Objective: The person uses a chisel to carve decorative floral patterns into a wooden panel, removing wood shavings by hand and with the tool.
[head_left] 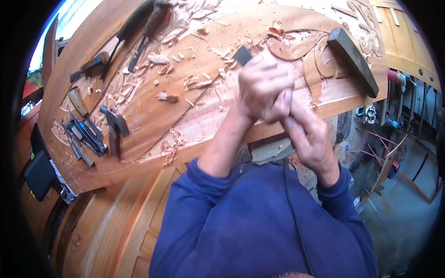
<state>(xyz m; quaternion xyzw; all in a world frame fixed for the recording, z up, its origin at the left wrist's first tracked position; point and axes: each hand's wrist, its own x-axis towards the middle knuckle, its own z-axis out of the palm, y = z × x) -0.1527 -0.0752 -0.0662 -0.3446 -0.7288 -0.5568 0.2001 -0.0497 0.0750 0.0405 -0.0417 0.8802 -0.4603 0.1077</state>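
My left hand [264, 88] is closed round a flat-bladed chisel [242, 55], whose dark blade sticks out toward the upper left over the carved wooden panel [176, 116]. My right hand [309, 139] meets it from below right, thumb and fingers pressed together at the lower end of my left fist; what they grip is hidden. Pale shavings [168, 96] lie across the panel, which bears scroll relief [324, 60]. A long dark wooden block [352, 60] rests on the carving to the right.
Chisels [85, 141], a hammer [116, 123] and more hand tools [143, 34] lie on the panel's left. A black case [39, 176] sits beyond its left edge. Wooden boards [111, 222] are at lower left, clamps [401, 99] and leaning offcuts [389, 162] at right.
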